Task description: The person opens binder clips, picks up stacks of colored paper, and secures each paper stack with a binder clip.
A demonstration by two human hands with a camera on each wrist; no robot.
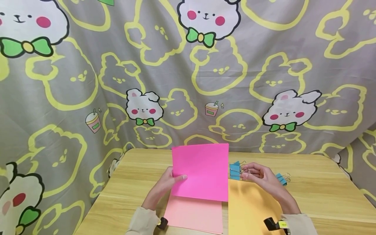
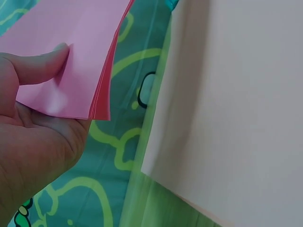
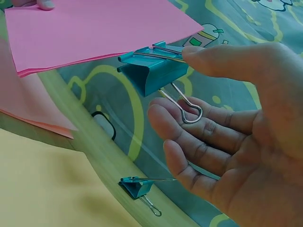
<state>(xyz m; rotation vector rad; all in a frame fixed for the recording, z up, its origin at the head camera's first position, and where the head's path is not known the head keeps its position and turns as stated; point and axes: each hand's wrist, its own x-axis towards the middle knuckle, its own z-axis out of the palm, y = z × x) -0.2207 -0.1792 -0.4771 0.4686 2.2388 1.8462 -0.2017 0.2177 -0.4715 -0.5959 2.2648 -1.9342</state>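
Toward the surface's [image 1: 332, 192] far edge, the left hand [image 1: 165, 183] holds stacked magenta sheets [image 1: 202, 169], the right hand [image 1: 265, 181] a blue clip [image 1: 234, 171] seemingly not yet fastened; another clip [image 1: 281, 179] lies apart.

Nothing can be read for certain. In the head view, near half past four, a yellow label [image 1: 283, 224] at the right cuff [image 1: 300, 226] bears dark marks too small to make out. Near half past six, a yellow patch [image 1: 159, 223] shows at the left cuff [image 1: 142, 222]. On the curtain [image 1: 176, 76], a printed cup [image 1: 93, 122] at nine o'clock bears a green label [image 1: 95, 126].
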